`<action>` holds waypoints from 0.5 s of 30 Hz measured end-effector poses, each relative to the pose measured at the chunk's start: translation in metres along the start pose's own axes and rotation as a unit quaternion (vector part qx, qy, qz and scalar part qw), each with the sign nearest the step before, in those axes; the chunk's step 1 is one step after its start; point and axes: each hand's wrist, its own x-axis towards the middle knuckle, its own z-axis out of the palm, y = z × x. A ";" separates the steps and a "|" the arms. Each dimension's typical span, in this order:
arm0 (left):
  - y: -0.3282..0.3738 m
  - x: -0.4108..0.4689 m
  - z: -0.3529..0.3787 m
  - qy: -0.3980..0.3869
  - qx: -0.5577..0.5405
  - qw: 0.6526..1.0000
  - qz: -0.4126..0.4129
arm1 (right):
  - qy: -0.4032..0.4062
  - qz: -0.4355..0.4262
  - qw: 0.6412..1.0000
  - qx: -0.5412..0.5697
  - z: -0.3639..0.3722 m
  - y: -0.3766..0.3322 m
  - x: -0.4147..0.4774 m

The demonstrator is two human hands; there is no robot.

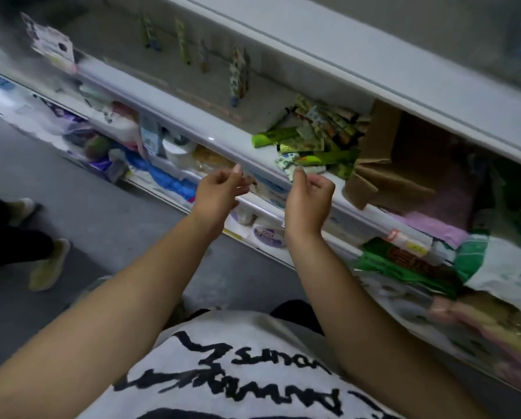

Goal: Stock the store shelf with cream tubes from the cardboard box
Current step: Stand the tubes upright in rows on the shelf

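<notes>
Left grip (220,189) and right grip (310,192) hang loose and empty near the box (384,137), where tubes (319,131) beside it look light and squashy, best pinched round the middle.

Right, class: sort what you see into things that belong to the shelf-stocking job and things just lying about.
Job: cream tubes piled on the shelf; cardboard box beside them; left hand and right hand at the shelf edge.
Lying about: hanging packets at the back; blue packs and green bags on lower shelves; another person's shoes on the floor.
</notes>
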 end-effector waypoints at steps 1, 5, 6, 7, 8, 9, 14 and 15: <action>0.000 0.004 -0.010 0.004 0.003 1.000 -0.009 | -0.003 0.009 1.000 -0.006 0.006 0.001 -0.002; -0.001 0.021 -0.038 0.007 0.008 0.999 -0.035 | -0.008 0.036 0.999 -0.023 0.032 0.004 -0.001; 0.000 0.024 -0.040 0.007 0.007 0.999 -0.038 | -0.010 0.041 0.999 -0.025 0.037 0.006 0.001; 0.001 0.029 -0.042 0.008 0.004 0.999 -0.041 | -0.011 0.046 0.999 -0.026 0.045 0.008 0.004; 0.003 0.036 -0.043 0.008 0.001 0.999 -0.041 | -0.011 0.049 0.998 -0.028 0.053 0.010 0.008; 0.007 0.041 -0.042 0.006 0.003 0.999 -0.041 | -0.010 0.049 0.998 -0.029 0.060 0.010 0.011; 0.044 0.084 -0.042 -0.013 0.042 0.999 -0.016 | 0.017 0.046 0.999 -0.022 0.106 0.001 0.045; 0.052 0.094 -0.043 -0.020 0.055 0.998 -0.004 | 0.028 0.041 0.999 -0.018 0.115 -0.001 0.054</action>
